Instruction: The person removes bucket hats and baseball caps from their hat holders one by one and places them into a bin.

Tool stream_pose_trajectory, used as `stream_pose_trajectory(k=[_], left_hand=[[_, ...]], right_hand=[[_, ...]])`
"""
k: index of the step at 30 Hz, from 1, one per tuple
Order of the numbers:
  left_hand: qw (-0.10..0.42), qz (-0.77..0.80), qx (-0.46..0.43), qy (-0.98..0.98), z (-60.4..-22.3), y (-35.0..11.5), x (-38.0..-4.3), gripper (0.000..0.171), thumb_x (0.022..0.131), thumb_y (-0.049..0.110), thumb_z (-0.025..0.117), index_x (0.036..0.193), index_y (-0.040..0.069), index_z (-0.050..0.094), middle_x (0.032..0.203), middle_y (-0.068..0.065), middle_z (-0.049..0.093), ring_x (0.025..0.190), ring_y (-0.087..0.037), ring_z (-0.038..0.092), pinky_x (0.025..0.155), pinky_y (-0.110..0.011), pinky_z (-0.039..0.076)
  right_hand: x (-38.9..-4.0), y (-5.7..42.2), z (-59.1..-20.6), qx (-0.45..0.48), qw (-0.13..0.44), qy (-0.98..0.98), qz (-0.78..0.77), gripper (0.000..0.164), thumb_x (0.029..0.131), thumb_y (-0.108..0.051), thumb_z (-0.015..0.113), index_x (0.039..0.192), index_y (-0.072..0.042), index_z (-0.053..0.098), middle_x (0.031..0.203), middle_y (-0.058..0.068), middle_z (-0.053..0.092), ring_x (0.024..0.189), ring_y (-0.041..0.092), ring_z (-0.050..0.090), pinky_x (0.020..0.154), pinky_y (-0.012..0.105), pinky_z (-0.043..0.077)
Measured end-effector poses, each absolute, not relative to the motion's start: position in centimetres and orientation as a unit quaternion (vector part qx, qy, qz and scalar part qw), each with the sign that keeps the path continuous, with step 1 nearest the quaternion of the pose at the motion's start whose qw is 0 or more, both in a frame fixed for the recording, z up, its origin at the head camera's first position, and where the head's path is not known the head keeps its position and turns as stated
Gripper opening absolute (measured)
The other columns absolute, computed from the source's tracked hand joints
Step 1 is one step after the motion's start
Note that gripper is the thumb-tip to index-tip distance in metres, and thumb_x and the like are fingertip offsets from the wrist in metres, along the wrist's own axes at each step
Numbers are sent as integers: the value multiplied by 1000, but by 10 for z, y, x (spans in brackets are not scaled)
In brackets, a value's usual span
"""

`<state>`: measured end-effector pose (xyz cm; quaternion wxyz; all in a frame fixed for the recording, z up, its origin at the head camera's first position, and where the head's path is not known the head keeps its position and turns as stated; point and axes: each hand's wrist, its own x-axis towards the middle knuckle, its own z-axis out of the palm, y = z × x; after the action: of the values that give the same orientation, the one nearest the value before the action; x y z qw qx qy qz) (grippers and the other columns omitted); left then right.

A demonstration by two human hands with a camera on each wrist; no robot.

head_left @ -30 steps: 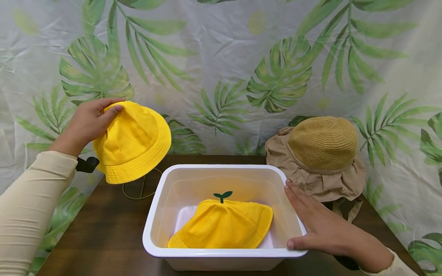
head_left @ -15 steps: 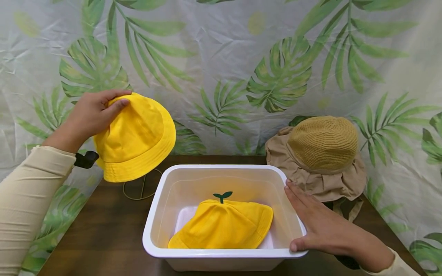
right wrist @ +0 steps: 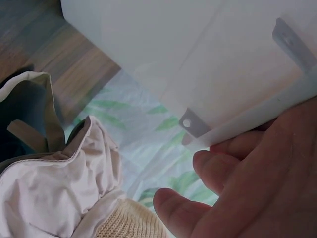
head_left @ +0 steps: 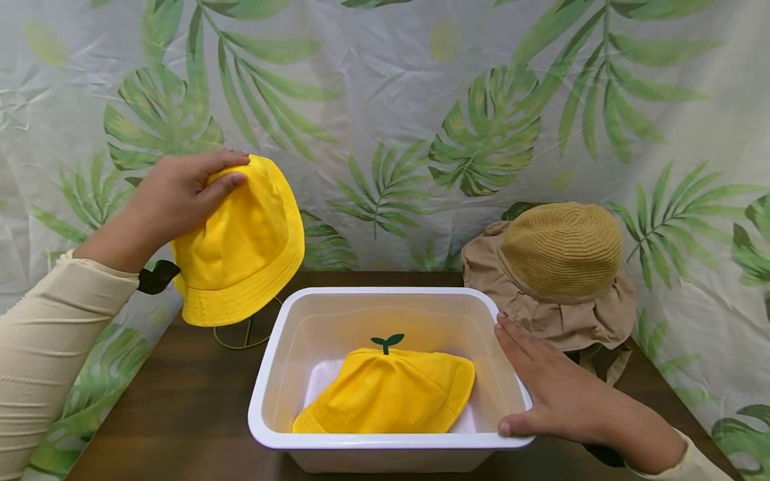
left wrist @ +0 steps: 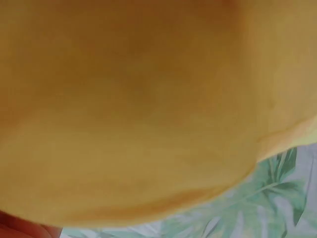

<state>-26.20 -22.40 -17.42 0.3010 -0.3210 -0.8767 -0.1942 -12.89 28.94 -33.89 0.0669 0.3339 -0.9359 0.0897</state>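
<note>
Pale leaf-print backdrop [head_left: 385, 100] (creased in places), dark wood-grain tabletop [head_left: 168, 394] below

A tub [head_left: 391, 441] sits in the middle of the table [head_left: 174, 414], near the front. Inside it, on the bottom, lies a sprout hat [head_left: 385, 397], with its sprout [head_left: 386, 343] on top. Over on the left, the left hand [head_left: 177, 190] holds a bucket hat [head_left: 234, 254] up by its top. Below that hat I see part of a wire stand [head_left: 240, 347] on the table, just beside the tub. The right hand [head_left: 556, 387] is on the tub's right edge. To the tub's right, farther back, is a sun hat [head_left: 562, 254]. A cloth [head_left: 391, 87] hangs behind everything.
</note>
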Motion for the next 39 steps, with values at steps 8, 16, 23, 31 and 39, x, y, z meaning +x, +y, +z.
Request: stream_pose_trajectory(k=[8, 16, 23, 31, 39], left_hand=[[321, -191, -315, -872, -166, -225, -253, 33, 94, 7, 67, 127, 3, 67, 127, -14, 66, 122, -35, 58, 105, -37, 43], [365, -198, -291, -862, -158, -231, -249, 30, 95, 11, 67, 124, 5, 70, 123, -12, 68, 109, -39, 64, 90, -6, 34], [372, -213, -245, -870, -154, -245, -254, 30, 98, 20, 64, 125, 10, 70, 123, -9, 68, 99, 4, 57, 81, -10, 35], [345, -250, -159, -891, -152, -269, -259, 38, 100, 36, 56, 133, 18, 66, 126, -17, 65, 92, 14, 47, 77, -13, 33], [362, -257, -131, -886, -139, -270, -261, 41, 102, 35, 53, 137, 15, 62, 131, -20, 62, 81, 16, 43, 76, -11, 34]], right_hand=[[-129, 290, -339, 331, 60, -937, 95, 119, 76, -65, 72, 158, -2, 14, 163, 19, 13, 149, 29, 17, 109, 9, -8], [-128, 289, -339, 325, 58, -939, 95, 120, 76, -66, 72, 159, -3, 12, 163, 19, 12, 149, 25, 15, 109, 9, -7], [-129, 289, -340, 329, 63, -937, 96, 120, 76, -66, 72, 159, -2, 13, 164, 19, 12, 150, 23, 14, 109, 9, -7], [-130, 288, -341, 329, 56, -937, 102, 119, 76, -64, 73, 159, -3, 13, 164, 18, 11, 149, 24, 15, 109, 9, -6], [-129, 288, -338, 318, 42, -941, 110, 119, 77, -63, 73, 160, -6, 10, 165, 15, 9, 148, 30, 20, 109, 10, -2]])
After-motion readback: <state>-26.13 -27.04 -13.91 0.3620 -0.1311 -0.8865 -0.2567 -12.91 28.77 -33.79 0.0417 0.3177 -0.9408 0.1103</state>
